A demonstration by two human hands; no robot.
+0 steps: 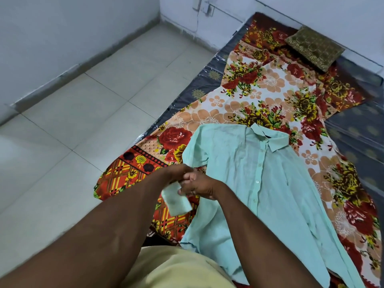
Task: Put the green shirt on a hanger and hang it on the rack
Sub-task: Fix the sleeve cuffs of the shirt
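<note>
green shirt laid flat, collar pointing far-right

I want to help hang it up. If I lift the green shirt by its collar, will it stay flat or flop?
Probably flop: the green shirt lies soft and wrinkled on the flowery sheet, and its cuff droops where the left hand and right hand hold it. It looks thin, so likely light. It shouldn't roll or break.

home bedroom | floor mattress, floral bedsheet, pillow, tiled floor
</note>
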